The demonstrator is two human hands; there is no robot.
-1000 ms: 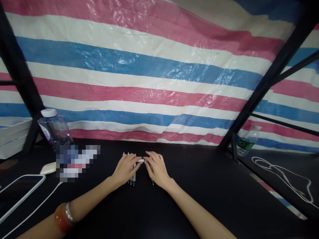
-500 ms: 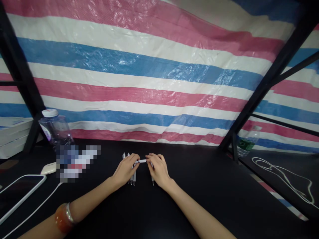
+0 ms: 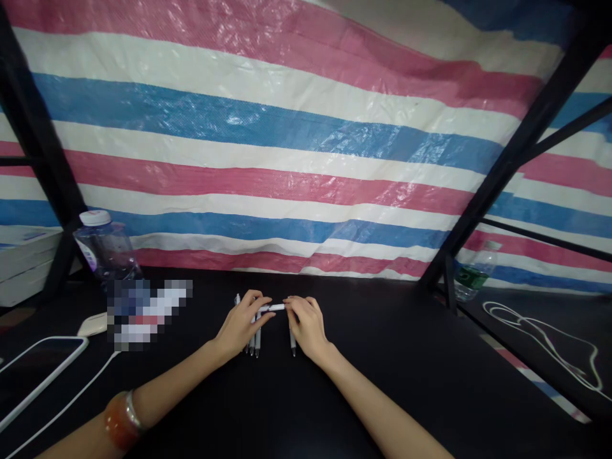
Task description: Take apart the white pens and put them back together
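A white pen (image 3: pixel 278 307) is held level above the black desk, between my two hands. My right hand (image 3: pixel 306 324) pinches its right end with thumb and fingertips. Around its left end, my left hand (image 3: pixel 239 322) has thumb and forefinger spread apart, with the pen showing in the gap. Several similar pens (image 3: pixel 257 344) lie side by side under my left hand, their tips toward me and their upper parts partly covered. Another pen (image 3: pixel 293 344) lies beneath my right hand, only its tip end visible.
A large clear bottle (image 3: pixel 108 248), a blurred-out patch, a small cream case (image 3: pixel 93 324) and a phone (image 3: pixel 43 370) with a white cable are at left. At right are a green-labelled bottle (image 3: pixel 471 277) and a coiled white cable (image 3: pixel 545 344). Striped sheeting (image 3: pixel 287 172) hangs behind.
My left thumb and fingers have spread apart from around the pen, baring more of it. My right hand keeps its grip, and the pen has shifted slightly right.
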